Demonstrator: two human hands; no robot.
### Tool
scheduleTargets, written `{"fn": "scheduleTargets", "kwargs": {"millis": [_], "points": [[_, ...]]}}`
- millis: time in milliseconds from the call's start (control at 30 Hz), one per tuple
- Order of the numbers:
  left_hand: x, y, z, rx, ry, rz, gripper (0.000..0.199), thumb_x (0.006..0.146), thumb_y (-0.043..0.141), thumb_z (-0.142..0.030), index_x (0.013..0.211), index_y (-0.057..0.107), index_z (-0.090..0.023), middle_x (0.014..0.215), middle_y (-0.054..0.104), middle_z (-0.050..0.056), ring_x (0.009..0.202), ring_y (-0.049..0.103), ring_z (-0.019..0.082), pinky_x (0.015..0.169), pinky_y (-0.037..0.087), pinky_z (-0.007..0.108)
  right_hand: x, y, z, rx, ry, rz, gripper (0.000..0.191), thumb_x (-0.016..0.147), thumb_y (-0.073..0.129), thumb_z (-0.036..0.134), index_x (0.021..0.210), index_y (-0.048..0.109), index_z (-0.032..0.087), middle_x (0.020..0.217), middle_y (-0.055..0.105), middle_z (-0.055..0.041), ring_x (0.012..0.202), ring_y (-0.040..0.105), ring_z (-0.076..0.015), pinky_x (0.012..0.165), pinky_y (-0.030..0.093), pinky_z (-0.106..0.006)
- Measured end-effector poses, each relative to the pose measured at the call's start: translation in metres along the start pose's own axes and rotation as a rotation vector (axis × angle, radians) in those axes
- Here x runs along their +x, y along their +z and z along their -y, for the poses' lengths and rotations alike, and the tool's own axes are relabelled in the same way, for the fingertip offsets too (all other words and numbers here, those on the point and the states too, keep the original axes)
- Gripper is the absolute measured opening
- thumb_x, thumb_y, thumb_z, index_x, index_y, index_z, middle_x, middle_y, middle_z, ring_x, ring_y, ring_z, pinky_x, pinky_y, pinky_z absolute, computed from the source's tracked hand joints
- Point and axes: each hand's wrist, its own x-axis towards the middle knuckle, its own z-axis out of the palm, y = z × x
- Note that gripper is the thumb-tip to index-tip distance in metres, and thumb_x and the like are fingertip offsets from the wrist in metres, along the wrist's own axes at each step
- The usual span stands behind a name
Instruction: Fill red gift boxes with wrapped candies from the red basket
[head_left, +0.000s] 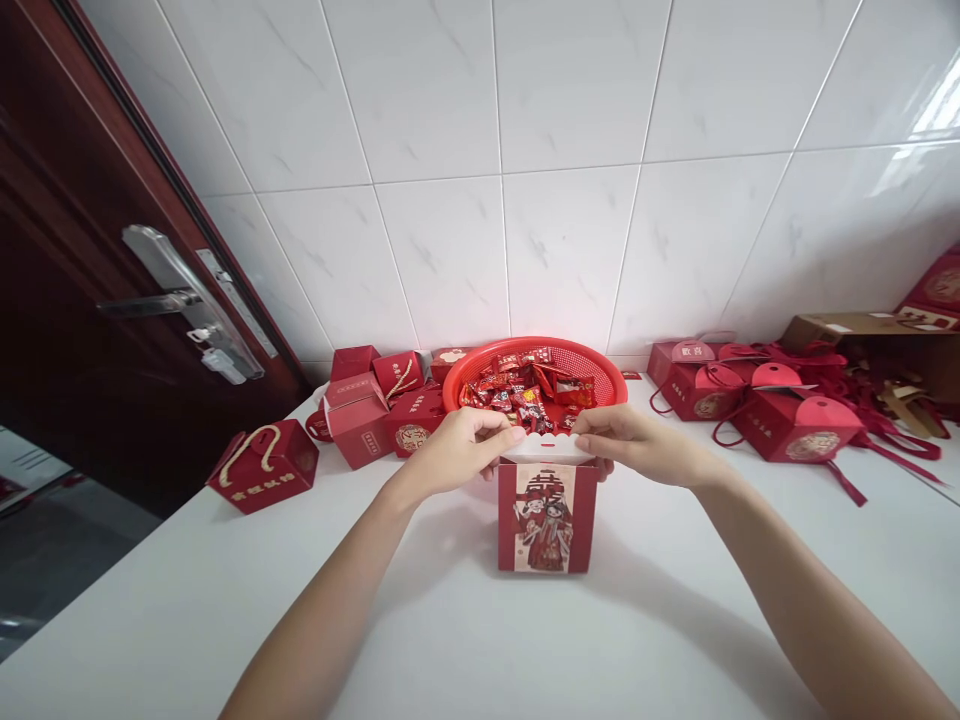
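Observation:
A red candy box (547, 520) with a printed pair of figures on its front stands upright on the white table in front of me. Its white scalloped top flap (548, 447) has a small slot. My left hand (472, 443) pinches the flap's left end between thumb and fingers. At the opposite end, my right hand (626, 440) grips the same flap in the same way. Right behind the box sits a red plastic basket (611, 370) holding many wrapped candies (525, 385). The inside of the box is hidden.
Several red gift boxes (360, 415) cluster left of the basket, and one with rope handles (266, 465) is nearer the table's left edge. More red boxes with ribbons (795, 415) lie at right, beside a brown carton (862, 335). A tiled wall (570, 240) closes off the back.

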Motion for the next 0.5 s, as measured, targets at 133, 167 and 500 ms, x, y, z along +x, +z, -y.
{"fn": "scheduleTargets", "kwargs": {"millis": [133, 167, 500], "points": [[0.005, 0.001, 0.005, -0.026, -0.019, 0.057, 0.048, 0.089, 0.056, -0.058, 0.063, 0.046, -0.019, 0.060, 0.050, -0.003, 0.058, 0.057, 0.013, 0.059, 0.046, 0.026, 0.005, 0.003, -0.007, -0.014, -0.012, -0.054, 0.043, 0.089, 0.060, 0.058, 0.072, 0.052, 0.019, 0.069, 0.051, 0.0022, 0.063, 0.058, -0.0126, 0.059, 0.050, -0.027], [0.007, 0.001, 0.007, -0.054, -0.036, 0.092, 0.049, 0.089, 0.056, -0.059, 0.063, 0.046, -0.019, 0.060, 0.049, -0.004, 0.058, 0.056, 0.014, 0.059, 0.047, 0.026, 0.006, 0.004, -0.008, -0.017, -0.006, -0.046, 0.044, 0.088, 0.060, 0.059, 0.072, 0.052, 0.019, 0.068, 0.051, 0.0020, 0.063, 0.059, -0.0130, 0.058, 0.051, -0.027], [0.019, -0.013, 0.011, -0.100, -0.013, 0.227, 0.054, 0.080, 0.061, -0.070, 0.064, 0.055, -0.018, 0.060, 0.054, -0.001, 0.060, 0.054, 0.014, 0.061, 0.046, 0.026, 0.030, -0.027, -0.028, 0.055, -0.070, -0.326, 0.048, 0.082, 0.065, 0.065, 0.081, 0.065, 0.017, 0.080, 0.071, -0.0056, 0.059, 0.063, -0.0124, 0.058, 0.051, -0.025]]}}
